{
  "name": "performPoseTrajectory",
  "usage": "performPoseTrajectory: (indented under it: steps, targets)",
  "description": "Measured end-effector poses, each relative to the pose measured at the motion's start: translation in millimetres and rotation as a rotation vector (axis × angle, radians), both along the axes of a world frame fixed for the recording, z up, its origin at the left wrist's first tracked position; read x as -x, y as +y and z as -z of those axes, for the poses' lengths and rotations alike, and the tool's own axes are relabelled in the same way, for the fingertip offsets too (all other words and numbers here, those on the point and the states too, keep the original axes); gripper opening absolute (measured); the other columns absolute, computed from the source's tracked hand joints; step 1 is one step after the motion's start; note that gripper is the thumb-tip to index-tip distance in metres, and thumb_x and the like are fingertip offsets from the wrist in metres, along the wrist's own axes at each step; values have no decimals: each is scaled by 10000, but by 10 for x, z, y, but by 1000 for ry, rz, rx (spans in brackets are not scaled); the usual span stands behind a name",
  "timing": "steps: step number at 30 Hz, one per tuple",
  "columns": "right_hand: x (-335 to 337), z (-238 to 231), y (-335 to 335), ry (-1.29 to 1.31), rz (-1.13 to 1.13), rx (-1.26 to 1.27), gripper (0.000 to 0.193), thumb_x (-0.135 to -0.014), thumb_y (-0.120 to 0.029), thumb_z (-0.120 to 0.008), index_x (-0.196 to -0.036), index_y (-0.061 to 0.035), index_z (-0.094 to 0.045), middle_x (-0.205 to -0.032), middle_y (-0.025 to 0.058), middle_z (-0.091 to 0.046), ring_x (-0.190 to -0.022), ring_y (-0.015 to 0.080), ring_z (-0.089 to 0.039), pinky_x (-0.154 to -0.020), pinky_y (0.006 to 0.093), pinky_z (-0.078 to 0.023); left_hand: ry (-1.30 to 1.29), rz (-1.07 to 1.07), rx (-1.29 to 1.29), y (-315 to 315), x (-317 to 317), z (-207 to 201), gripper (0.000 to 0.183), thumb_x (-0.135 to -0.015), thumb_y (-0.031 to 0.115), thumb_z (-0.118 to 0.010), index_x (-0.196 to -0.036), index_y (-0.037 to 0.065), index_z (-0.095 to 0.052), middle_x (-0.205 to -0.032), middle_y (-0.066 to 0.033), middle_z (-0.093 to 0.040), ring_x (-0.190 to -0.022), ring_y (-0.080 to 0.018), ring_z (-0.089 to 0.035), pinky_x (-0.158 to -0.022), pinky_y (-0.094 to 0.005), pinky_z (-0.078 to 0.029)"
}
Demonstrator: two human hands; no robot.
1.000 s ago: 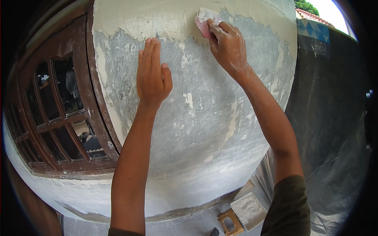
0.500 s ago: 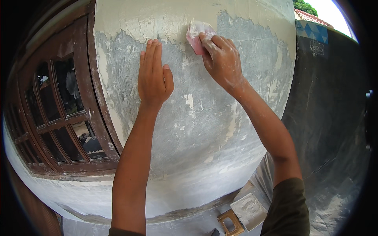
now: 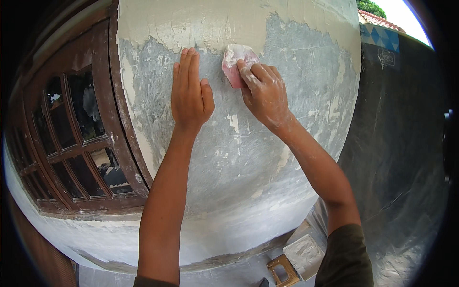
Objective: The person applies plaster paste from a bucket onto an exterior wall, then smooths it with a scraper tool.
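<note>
My right hand (image 3: 266, 92) grips a flat pinkish filler spreader (image 3: 233, 71), its upper part smeared with white paste. The spreader lies against the wall (image 3: 239, 162), just below the ragged lower edge of a cream coating (image 3: 196, 24). White paste streaks the fingers and back of that hand. To the left, my left hand (image 3: 191, 98) rests flat on the grey part of the wall, fingers stretched upward and thumb apart, with nothing in it. Its fingertips reach close to the coating's edge.
A brown wooden window (image 3: 86, 138) with dark panes is at the left. Black sheeting (image 3: 397, 134) hangs at the right. Low down near my right arm, a tray of white paste (image 3: 304, 254) sits by a brown stool (image 3: 283, 270).
My right hand has drawn the spreader down the wall, away from the cream coating. My left hand stays in place against the wall.
</note>
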State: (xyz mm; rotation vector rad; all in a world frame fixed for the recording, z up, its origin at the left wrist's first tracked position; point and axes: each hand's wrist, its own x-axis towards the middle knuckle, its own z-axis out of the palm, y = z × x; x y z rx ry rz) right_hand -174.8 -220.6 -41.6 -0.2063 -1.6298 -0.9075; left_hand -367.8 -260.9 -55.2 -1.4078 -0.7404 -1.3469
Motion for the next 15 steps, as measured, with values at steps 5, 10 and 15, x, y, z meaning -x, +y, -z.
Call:
performPoseTrajectory:
  steps: [5,10,15]
  targets:
    - [57,-981,222,168,130,-183,328,-839,-63,-638,-1160,-18,-686,-989,111,-692,-972,274,-677,-841,425,-509,16,6,-7,33,-61,-42,555,-955,109,-358,-1476,-75,-413,-1520,-257,-459,-1474,-401,-374,-1229,-545,-226]
    - [153,-414,300,33,194,-132,344,-853,-66,-612,-1179,20,-678,-986,118,-681,-976,272,-671,-874,406,-507,16,18,-15,34,-44,-29,555,-956,110,-356,-1477,-76,-412,-1519,-256,-462,-1475,-399,-375,-1230,-545,-224]
    - [3,89,69,-94,107,-28,368,-818,-43,-643,-1180,7,-682,-951,90,-673,-950,253,-664,-867,397,-504,10,4,-17,21,21,-3,549,-963,117,-352,-1474,-74,-419,-1521,-257,-461,-1478,-399,-370,-1228,-546,-229]
